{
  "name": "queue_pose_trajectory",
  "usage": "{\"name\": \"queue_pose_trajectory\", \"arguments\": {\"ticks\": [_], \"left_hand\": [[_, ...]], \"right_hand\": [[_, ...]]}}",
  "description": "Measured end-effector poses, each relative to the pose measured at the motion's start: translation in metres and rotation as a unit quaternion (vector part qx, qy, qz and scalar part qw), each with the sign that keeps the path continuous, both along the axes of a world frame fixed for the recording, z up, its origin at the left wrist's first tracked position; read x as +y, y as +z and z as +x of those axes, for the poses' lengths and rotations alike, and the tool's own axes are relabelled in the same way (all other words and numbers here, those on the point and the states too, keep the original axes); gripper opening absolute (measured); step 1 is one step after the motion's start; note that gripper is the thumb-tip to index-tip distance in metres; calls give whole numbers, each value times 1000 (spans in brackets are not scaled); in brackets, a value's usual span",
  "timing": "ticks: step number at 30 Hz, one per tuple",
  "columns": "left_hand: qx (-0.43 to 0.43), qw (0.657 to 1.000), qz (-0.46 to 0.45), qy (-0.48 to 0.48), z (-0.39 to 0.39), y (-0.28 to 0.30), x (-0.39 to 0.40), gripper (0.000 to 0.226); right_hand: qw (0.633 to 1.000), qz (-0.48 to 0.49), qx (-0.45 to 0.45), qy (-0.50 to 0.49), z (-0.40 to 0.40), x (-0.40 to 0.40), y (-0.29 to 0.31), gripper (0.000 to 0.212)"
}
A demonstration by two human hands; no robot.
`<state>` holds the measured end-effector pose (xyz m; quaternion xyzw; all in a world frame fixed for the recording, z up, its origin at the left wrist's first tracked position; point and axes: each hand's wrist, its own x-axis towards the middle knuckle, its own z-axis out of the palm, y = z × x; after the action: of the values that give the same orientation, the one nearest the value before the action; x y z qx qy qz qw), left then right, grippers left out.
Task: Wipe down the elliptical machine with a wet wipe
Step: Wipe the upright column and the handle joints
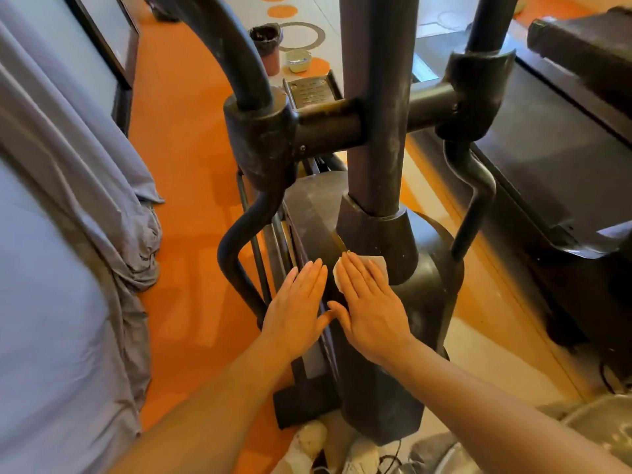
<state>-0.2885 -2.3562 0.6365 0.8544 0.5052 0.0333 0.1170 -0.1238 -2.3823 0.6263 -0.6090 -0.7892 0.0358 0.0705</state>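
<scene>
The black, dusty elliptical machine (376, 107) fills the middle of the head view, with its upright post rising from a dark drive housing (318, 217). My right hand (367, 302) lies flat with straight fingers on the housing and presses a white wet wipe (378, 263) against it, just below the collar of the post. The wipe shows only past my fingertips. My left hand (297, 309) rests flat on the housing's left side, fingers straight, beside the right hand. It holds nothing.
A grey cloth-covered object (68, 234) fills the left side. A black treadmill (554, 159) stands close on the right. On the orange floor (178, 148) far ahead stand a bin with a black liner (266, 42) and a small tub (298, 60). Curved handle bars (239, 241) flank the housing.
</scene>
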Motion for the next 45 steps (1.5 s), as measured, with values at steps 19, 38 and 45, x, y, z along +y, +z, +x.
{"name": "queue_pose_trajectory", "arguments": {"ticks": [19, 38, 45], "left_hand": [[-81, 997, -14, -10, -9, -14, 8, 86], [-24, 996, -91, 2, 11, -13, 5, 113], [6, 993, -106, -61, 25, -1, 20, 119]], "right_hand": [[999, 28, 10, -17, 4, -4, 0, 56], [998, 36, -23, -35, 29, 11, 6, 59], [996, 66, -59, 22, 54, 28, 15, 58]]}}
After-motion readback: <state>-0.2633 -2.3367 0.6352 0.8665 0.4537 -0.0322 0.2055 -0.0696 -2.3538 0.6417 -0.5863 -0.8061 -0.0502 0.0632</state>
